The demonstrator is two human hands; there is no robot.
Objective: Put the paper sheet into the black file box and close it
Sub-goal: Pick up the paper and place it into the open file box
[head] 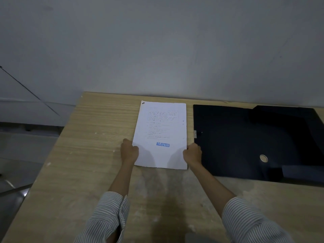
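A white printed paper sheet [160,130] with a blue "REJECTED" stamp lies on the wooden table [91,155], its far end near the wall. My left hand [129,151] grips its lower left edge and my right hand [192,154] grips its lower right edge. The black file box [245,141] lies flat just right of the sheet, with a round finger hole [263,158] and a small metal clasp on its left edge. I cannot tell whether its lid is open or shut.
A grey wall rises directly behind the table. The table's left edge drops to a grey floor, where a metal chair leg [10,186] shows at the lower left. Bare wood lies in front of the sheet, between my striped sleeves.
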